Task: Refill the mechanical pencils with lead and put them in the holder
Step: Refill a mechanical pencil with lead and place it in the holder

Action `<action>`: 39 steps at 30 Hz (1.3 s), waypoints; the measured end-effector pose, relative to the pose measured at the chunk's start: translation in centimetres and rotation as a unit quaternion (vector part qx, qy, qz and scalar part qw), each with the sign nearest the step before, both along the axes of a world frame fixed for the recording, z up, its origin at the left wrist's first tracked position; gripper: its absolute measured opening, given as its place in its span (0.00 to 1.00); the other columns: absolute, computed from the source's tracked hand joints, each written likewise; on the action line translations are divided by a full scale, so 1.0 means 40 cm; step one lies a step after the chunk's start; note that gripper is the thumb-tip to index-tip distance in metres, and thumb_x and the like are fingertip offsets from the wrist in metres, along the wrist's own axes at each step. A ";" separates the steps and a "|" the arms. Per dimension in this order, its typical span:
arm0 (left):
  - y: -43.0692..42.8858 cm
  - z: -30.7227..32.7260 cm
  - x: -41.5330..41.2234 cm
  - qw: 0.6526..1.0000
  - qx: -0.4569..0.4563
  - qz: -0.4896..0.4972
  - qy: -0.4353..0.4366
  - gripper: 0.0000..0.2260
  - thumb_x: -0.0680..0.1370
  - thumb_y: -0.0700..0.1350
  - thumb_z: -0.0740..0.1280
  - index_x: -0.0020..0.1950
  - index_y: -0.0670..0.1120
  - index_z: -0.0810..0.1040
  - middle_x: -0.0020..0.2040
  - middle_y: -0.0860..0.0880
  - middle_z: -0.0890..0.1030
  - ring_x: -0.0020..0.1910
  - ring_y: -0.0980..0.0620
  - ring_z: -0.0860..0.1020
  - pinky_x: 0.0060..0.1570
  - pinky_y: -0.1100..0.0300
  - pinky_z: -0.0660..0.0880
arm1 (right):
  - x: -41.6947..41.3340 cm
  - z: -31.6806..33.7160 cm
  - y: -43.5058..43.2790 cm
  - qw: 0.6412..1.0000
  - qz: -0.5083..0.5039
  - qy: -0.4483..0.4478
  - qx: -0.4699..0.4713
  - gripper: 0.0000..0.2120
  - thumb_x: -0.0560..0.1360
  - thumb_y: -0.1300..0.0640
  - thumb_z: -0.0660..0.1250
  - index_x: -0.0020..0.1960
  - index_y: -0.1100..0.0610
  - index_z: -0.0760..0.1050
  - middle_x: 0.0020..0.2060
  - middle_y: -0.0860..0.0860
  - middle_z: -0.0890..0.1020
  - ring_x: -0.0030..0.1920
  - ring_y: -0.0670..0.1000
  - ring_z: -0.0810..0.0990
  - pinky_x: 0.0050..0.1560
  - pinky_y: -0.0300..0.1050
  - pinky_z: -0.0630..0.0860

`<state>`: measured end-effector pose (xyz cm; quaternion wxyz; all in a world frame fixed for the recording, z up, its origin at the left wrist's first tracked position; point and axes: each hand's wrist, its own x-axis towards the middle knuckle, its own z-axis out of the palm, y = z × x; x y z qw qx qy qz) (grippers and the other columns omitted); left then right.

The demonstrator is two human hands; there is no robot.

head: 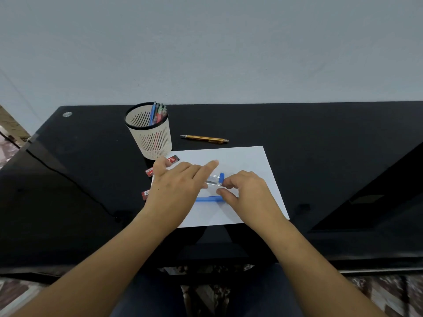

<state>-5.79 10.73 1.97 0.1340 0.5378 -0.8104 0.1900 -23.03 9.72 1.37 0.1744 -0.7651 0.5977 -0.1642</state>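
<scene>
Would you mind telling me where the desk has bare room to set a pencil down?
Bare desk lies right of the paper and left of the holder. It is crowded between the holder and the left hand, where the red lead cases lie.

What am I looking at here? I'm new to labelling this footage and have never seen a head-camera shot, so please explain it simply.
There is no machine: one wide-angle camera worn on a person's head looks down at their own bare hands over a black table. The left hand and right hand together hold a small clear lead tube with a blue cap above a white sheet of paper. A blue mechanical pencil lies on the paper under the hands. Red lead boxes sit at the paper's left edge. Further back, an orange mechanical pencil lies on the table, and a cream mesh holder already contains several pencils.
</scene>
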 end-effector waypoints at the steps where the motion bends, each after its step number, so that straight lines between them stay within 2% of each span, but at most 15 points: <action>1: 0.001 0.002 -0.001 1.000 0.002 -0.001 0.001 0.41 0.53 0.43 0.84 0.65 0.46 0.77 0.43 0.50 0.84 0.41 0.47 0.82 0.44 0.43 0.73 | 0.000 0.000 0.000 1.000 0.000 0.007 -0.001 0.14 0.77 0.47 0.64 0.59 0.50 0.78 0.51 0.47 0.79 0.49 0.44 0.69 0.54 0.39 0.69; 2: 0.003 0.004 -0.002 1.000 0.001 -0.004 -0.001 0.41 0.52 0.43 0.85 0.64 0.46 0.78 0.42 0.50 0.84 0.41 0.47 0.82 0.44 0.42 0.73 | 0.000 0.000 0.000 1.000 0.002 0.012 -0.004 0.14 0.77 0.47 0.64 0.59 0.50 0.78 0.52 0.47 0.78 0.50 0.45 0.70 0.55 0.40 0.69; 4: 0.004 0.004 -0.002 1.000 0.002 -0.015 -0.012 0.34 0.51 0.43 0.85 0.57 0.48 0.81 0.44 0.50 0.84 0.44 0.47 0.83 0.45 0.42 0.73 | -0.002 0.002 0.000 1.000 0.003 0.021 -0.009 0.15 0.77 0.47 0.64 0.61 0.50 0.77 0.52 0.47 0.78 0.52 0.46 0.71 0.57 0.42 0.70; 6: 0.003 -0.004 0.002 1.000 -0.009 -0.020 -0.013 0.30 0.53 0.42 0.85 0.53 0.49 0.82 0.46 0.50 0.84 0.46 0.46 0.82 0.49 0.43 0.68 | -0.004 0.002 0.002 0.999 0.005 0.030 -0.013 0.15 0.78 0.47 0.63 0.61 0.50 0.76 0.53 0.47 0.78 0.53 0.46 0.71 0.58 0.42 0.70; 8: 0.002 -0.012 0.004 1.000 -0.016 -0.017 -0.003 0.34 0.54 0.41 0.84 0.58 0.47 0.81 0.46 0.49 0.84 0.46 0.46 0.82 0.51 0.47 0.61 | -0.004 0.001 0.003 0.999 0.010 0.035 -0.018 0.15 0.78 0.47 0.63 0.61 0.50 0.76 0.54 0.47 0.78 0.53 0.46 0.71 0.57 0.42 0.70; 11: 0.000 -0.019 0.001 1.000 -0.017 -0.002 0.006 0.38 0.55 0.43 0.84 0.64 0.46 0.78 0.44 0.49 0.84 0.44 0.46 0.82 0.51 0.48 0.59 | -0.005 0.002 0.000 0.999 0.014 0.039 -0.017 0.14 0.78 0.47 0.63 0.61 0.50 0.77 0.54 0.46 0.78 0.54 0.46 0.71 0.57 0.41 0.69; 15: 0.002 -0.025 -0.002 0.999 -0.014 0.006 0.043 0.21 0.63 0.45 0.81 0.54 0.49 0.82 0.42 0.51 0.84 0.44 0.48 0.82 0.51 0.49 0.60 | -0.006 0.002 -0.004 0.999 0.019 0.041 -0.015 0.14 0.79 0.47 0.62 0.61 0.49 0.77 0.54 0.47 0.79 0.55 0.47 0.71 0.58 0.42 0.69; 17: 0.004 -0.032 -0.002 0.998 -0.009 0.013 0.063 0.18 0.64 0.45 0.80 0.51 0.49 0.82 0.41 0.52 0.84 0.43 0.49 0.83 0.52 0.48 0.63 | -0.008 0.004 -0.006 0.999 0.018 0.046 -0.015 0.15 0.78 0.47 0.62 0.63 0.48 0.76 0.56 0.46 0.78 0.56 0.47 0.71 0.59 0.42 0.69; 19: 0.003 -0.040 -0.002 0.997 0.001 0.029 0.067 0.17 0.64 0.47 0.80 0.51 0.50 0.82 0.41 0.53 0.84 0.42 0.49 0.83 0.52 0.49 0.60 | -0.012 0.006 -0.007 0.999 0.016 0.049 -0.015 0.16 0.78 0.47 0.62 0.64 0.48 0.75 0.58 0.45 0.77 0.58 0.46 0.71 0.60 0.42 0.69; 21: 0.005 -0.026 -0.006 0.996 0.032 0.051 0.066 0.15 0.69 0.49 0.76 0.54 0.52 0.81 0.44 0.53 0.84 0.46 0.50 0.82 0.53 0.50 0.56 | -0.018 0.004 -0.006 0.999 0.013 0.044 -0.026 0.16 0.78 0.47 0.63 0.64 0.48 0.74 0.59 0.45 0.76 0.58 0.46 0.71 0.61 0.43 0.69; 24: 0.011 -0.012 -0.011 0.987 0.110 0.099 0.066 0.16 0.79 0.54 0.63 0.67 0.57 0.71 0.59 0.57 0.79 0.62 0.53 0.75 0.59 0.51 0.50 | -0.022 0.000 -0.007 0.998 0.010 0.047 -0.038 0.14 0.78 0.47 0.64 0.62 0.47 0.74 0.59 0.45 0.76 0.58 0.45 0.71 0.62 0.42 0.69; 25: 0.011 -0.015 -0.010 0.986 0.118 0.102 0.067 0.17 0.80 0.55 0.59 0.69 0.58 0.68 0.62 0.58 0.77 0.65 0.55 0.72 0.60 0.52 0.48 | -0.022 -0.001 -0.008 0.998 0.011 0.050 -0.040 0.14 0.78 0.47 0.63 0.62 0.47 0.75 0.59 0.44 0.76 0.58 0.45 0.71 0.61 0.42 0.68; 32: 0.009 -0.007 -0.013 0.978 0.152 0.130 0.059 0.17 0.81 0.56 0.56 0.71 0.59 0.64 0.64 0.59 0.75 0.66 0.56 0.69 0.63 0.51 0.50 | -0.020 -0.009 -0.008 0.996 0.024 0.044 -0.070 0.10 0.79 0.49 0.62 0.56 0.48 0.78 0.53 0.45 0.79 0.54 0.46 0.73 0.59 0.43 0.71; 39: 0.013 -0.020 0.000 0.979 0.138 0.133 0.066 0.15 0.82 0.54 0.56 0.69 0.58 0.67 0.61 0.58 0.77 0.64 0.56 0.71 0.62 0.50 0.50 | -0.030 -0.015 -0.008 0.995 0.032 0.039 -0.088 0.10 0.80 0.50 0.61 0.57 0.48 0.79 0.52 0.46 0.80 0.53 0.47 0.74 0.57 0.44 0.72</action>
